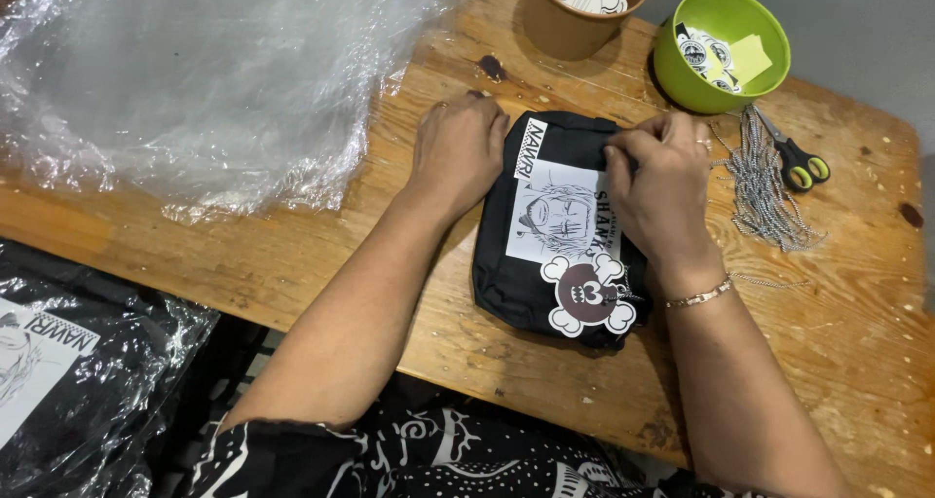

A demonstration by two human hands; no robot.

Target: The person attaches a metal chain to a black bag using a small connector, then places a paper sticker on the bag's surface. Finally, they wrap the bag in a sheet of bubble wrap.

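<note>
A folded black garment (pixel 521 279) with a white printed panel lies on the wooden table (pixel 760 342). A round dark sticker with white bone shapes (pixel 587 295) rests on its near end. My left hand (pixel 458 152) lies flat on the garment's left far corner, fingers together. My right hand (pixel 662 191) presses on the garment's right side, fingertips curled at the printed panel, a bracelet on its wrist.
A stack of clear plastic bags (pixel 214 79) covers the table's left. A brown cup (pixel 575 11) with stickers and a green bowl (pixel 719 45) with stickers stand at the far edge. Metal ball chains (pixel 765 191) and scissors (pixel 794 157) lie right. Bagged black garments (pixel 78 371) sit lower left.
</note>
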